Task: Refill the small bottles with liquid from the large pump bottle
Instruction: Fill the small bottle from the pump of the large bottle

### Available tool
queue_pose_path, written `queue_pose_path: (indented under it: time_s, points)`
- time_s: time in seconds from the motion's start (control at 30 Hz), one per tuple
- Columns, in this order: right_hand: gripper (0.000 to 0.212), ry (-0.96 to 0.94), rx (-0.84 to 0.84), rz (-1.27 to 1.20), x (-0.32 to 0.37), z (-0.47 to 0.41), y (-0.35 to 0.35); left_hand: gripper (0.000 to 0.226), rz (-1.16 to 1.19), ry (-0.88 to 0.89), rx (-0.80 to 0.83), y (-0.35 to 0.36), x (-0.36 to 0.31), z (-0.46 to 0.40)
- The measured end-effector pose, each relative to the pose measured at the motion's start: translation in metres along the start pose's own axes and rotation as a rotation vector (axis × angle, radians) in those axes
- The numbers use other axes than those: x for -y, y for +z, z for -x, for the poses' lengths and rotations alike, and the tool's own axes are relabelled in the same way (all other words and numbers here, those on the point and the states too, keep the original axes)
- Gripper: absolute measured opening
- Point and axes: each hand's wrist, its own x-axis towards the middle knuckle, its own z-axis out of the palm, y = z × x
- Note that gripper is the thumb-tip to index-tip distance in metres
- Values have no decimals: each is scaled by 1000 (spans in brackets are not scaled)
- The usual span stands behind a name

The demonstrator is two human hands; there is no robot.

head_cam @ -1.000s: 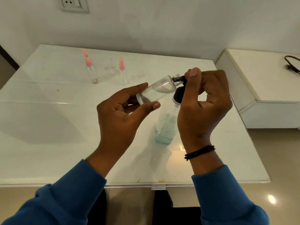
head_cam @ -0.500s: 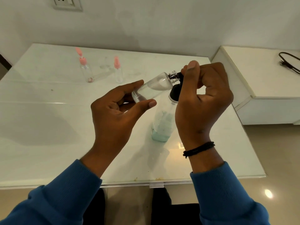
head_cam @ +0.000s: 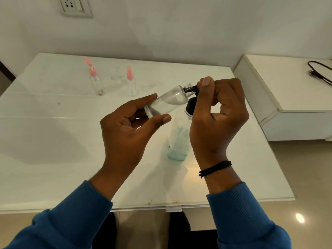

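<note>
Small bottle [head_cam: 166, 103] (tilted) pinched by left hand [head_cam: 129, 126]; right hand [head_cam: 217, 115] grips pump nozzle [head_cam: 195, 89]

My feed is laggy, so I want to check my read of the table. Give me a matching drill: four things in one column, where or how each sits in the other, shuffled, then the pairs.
Things
1. small clear bottle
2. large pump bottle
3. black cable
4. two pink-capped bottles

States
A. lying on the side cabinet at right
B. upright at the table's far side
C. tilted, held in the left hand
D. standing on the table, right hand at its pump

Pairs: 1-C, 2-D, 3-A, 4-B
</note>
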Motion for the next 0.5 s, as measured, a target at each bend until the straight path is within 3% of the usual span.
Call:
queue_pose_path:
  time_s: [0.5]
  points:
    - [28,22,-14,15,3,-3,-1,47,-7,14,10,0,0,0]
